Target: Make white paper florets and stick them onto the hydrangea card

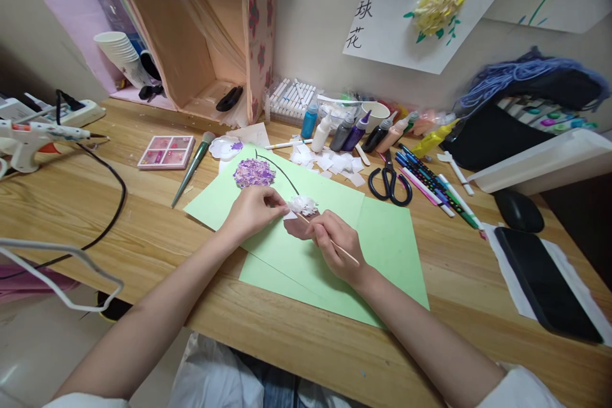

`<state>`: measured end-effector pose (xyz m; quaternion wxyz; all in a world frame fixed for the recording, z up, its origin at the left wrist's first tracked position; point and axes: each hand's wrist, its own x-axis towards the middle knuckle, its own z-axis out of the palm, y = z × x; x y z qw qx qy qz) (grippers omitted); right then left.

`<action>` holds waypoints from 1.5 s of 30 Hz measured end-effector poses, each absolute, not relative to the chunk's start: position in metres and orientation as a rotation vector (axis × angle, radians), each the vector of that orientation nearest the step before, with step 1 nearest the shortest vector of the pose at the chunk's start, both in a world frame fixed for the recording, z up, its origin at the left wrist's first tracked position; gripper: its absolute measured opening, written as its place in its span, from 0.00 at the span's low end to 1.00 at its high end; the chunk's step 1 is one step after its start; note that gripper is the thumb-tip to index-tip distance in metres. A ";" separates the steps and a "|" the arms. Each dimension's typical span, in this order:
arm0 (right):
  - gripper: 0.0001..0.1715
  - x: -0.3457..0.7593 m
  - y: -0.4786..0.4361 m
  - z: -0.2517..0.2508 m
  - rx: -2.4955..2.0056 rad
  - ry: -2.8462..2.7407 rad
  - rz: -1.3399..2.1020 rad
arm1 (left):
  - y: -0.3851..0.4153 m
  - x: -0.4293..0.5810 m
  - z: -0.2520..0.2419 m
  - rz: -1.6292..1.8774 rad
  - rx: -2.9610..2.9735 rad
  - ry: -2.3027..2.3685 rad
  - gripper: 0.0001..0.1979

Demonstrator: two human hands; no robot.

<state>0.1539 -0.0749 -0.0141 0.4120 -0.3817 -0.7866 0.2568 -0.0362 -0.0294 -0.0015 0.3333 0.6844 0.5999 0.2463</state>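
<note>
Two overlapping green sheets (382, 248) lie on the desk. My left hand (255, 209) pinches a small white paper piece (289, 215) against the tip of a thin wooden stick (342, 250). That stick is held in my right hand (337, 242), its fingers closed round it. Just beyond the fingertips, white crumpled paper bits (304, 204) cover the upper part of a brownish round patch (297, 227) on the upper sheet. A purple and pink textured flower (254, 173) and a dark curved line (282, 172) are at that sheet's far left.
White paper squares (335, 162) lie beyond the sheets, near paint bottles (356, 134). Black scissors (389, 185) and pens (433, 182) are at the right, with a phone (547, 284) farther right. At the left are a brush (192, 169), a palette (166, 152) and a glue gun (33, 140).
</note>
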 end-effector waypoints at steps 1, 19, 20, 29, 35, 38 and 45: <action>0.14 0.154 -0.075 -0.015 -0.957 -2.009 0.635 | -0.030 -0.036 -0.001 0.644 1.793 1.565 0.08; 0.16 0.149 -0.069 -0.014 -1.115 -2.010 0.756 | -0.030 -0.036 0.003 0.624 1.795 1.507 0.10; 0.17 0.148 -0.069 -0.013 -1.146 -1.952 0.819 | -0.030 -0.036 0.003 0.625 1.795 1.509 0.10; 0.20 0.139 -0.064 -0.013 -1.268 -1.499 1.084 | -0.031 -0.033 0.001 0.641 1.802 1.516 0.10; 0.18 0.144 -0.068 -0.013 -1.191 -1.660 0.998 | -0.032 -0.033 0.000 0.639 1.788 1.499 0.11; 0.18 0.144 -0.068 -0.014 -1.197 -1.715 0.964 | -0.031 -0.033 -0.001 0.646 1.790 1.500 0.11; 0.19 0.142 -0.067 -0.013 -1.240 -1.786 0.905 | -0.032 -0.032 0.000 0.637 1.802 1.513 0.11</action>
